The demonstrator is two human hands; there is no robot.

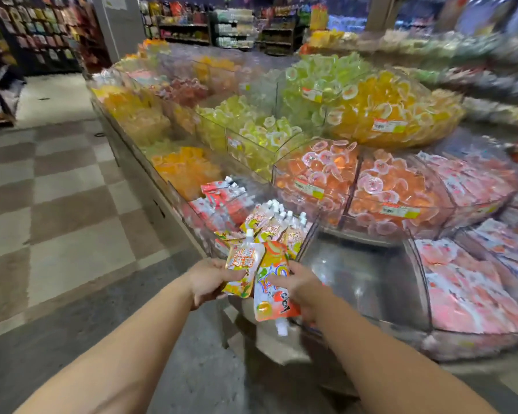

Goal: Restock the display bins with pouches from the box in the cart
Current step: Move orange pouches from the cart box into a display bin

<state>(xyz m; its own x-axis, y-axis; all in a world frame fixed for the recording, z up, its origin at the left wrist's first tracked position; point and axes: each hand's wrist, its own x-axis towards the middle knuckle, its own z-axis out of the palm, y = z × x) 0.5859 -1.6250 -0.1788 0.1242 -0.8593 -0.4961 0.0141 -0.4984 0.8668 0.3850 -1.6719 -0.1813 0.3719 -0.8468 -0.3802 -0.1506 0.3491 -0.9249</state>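
Note:
My left hand (210, 280) grips an orange and yellow spout pouch (243, 268), cap pointing up. My right hand (301, 286) holds a second orange pouch (272, 289) upside down, its white cap hanging below. Both hands are in front of the clear display bins. Just beyond them a bin (308, 237) holds several matching pouches (277, 224) standing with white caps up. To its left lie red pouches (222, 198) in another bin. The bin (371, 282) to the right of my hands has a bare shiny bottom. The cart and box are out of view.
Clear bins of orange (320, 171), yellow (383, 115) and green (320, 79) jelly cups rise in tiers behind. Pink packets (467, 291) fill the bins at right. A checkered floor aisle (57, 189) runs along the left, with shelving (42, 34) at the back.

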